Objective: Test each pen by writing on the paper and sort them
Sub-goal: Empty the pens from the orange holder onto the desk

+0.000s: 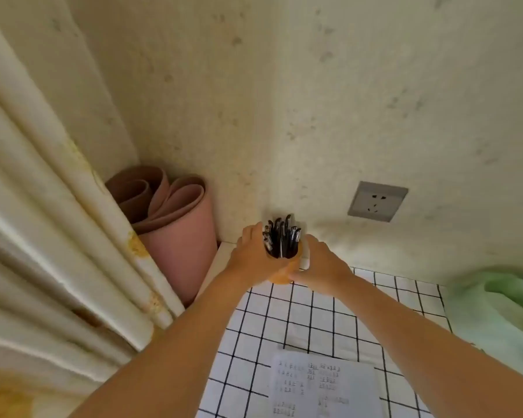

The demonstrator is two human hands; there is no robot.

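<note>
One pen holder (282, 277), one printed paper (323, 384), one wall socket (377, 201), one rolled mat (175, 236); pens (281, 239) roughly ten.

Between the left hand (254, 256) and the right hand (323, 267), the pens (281, 236) look like dark glossy plastic with bright, metal-like clips, in a matt orange cup (280, 276). Under the forearms the checked tablecloth (314, 321) is creased cloth, and the sheet of paper (323, 384) on it is matt. Left of the left hand are cloth curtain (58, 236) folds and a matt, rubbery-looking rolled mat (178, 236). Beyond the hands the wall (314, 101) is rough and matt, and the socket (377, 202) is smooth grey plastic.
</note>
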